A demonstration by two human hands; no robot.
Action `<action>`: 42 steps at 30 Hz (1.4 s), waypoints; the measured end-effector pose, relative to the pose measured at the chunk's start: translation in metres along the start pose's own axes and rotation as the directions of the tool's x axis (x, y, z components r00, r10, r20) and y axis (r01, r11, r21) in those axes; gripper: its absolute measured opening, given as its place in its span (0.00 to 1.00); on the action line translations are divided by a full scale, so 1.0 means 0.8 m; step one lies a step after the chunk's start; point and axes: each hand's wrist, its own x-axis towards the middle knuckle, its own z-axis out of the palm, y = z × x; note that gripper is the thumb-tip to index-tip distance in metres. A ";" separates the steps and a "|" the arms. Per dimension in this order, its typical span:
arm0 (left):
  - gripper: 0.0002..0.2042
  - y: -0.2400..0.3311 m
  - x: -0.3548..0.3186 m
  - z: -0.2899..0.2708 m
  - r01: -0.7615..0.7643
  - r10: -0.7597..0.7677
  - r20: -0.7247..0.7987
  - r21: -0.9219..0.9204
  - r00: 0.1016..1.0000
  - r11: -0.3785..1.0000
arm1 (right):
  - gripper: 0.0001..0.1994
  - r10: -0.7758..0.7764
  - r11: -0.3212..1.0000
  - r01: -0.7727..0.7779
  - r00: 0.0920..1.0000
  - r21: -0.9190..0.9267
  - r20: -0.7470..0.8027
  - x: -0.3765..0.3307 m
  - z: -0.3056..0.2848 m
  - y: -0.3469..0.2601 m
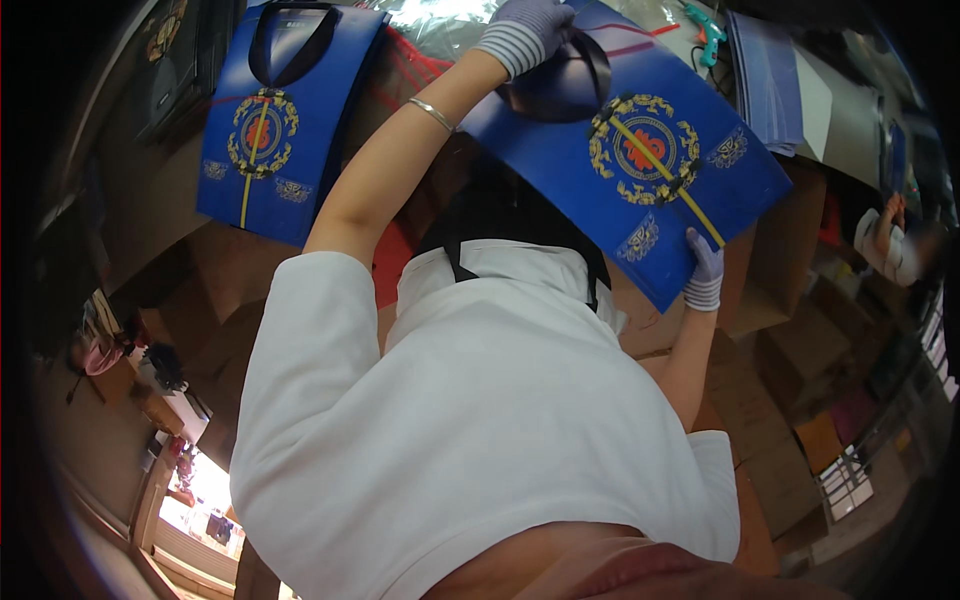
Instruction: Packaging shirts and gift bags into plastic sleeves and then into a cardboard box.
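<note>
A blue paper gift bag (550, 145) with a gold ring pattern, a red emblem and a yellow stripe lies tilted before me. My left hand (527, 35), in a pale purple glove with a striped cuff, is closed at its top edge beside the dark ribbon handle (598, 70); the fingertips are partly hidden. Lower right, my right hand (704, 268), gloved alike, grips the bag's bottom edge, with a finger or thumb showing on the front. To the left stands a second blue gift bag (225, 130) of the same design, its dark handle looped upward; neither hand touches it.
Clear plastic wrapping (430, 18) and red netting-like material (408, 65) lie behind the bags. A teal glue gun (708, 35) is at the back right, near a stack of blue sheets (768, 85). Cardboard boxes (765, 250) stand lower right. Another person (885, 245) appears at the far right.
</note>
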 end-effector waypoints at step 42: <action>0.06 -0.066 -0.018 0.065 0.390 -0.412 -0.299 -0.133 0.861 0.911 | 0.23 0.120 0.828 -0.086 0.992 0.553 -0.026 0.032 0.081 0.086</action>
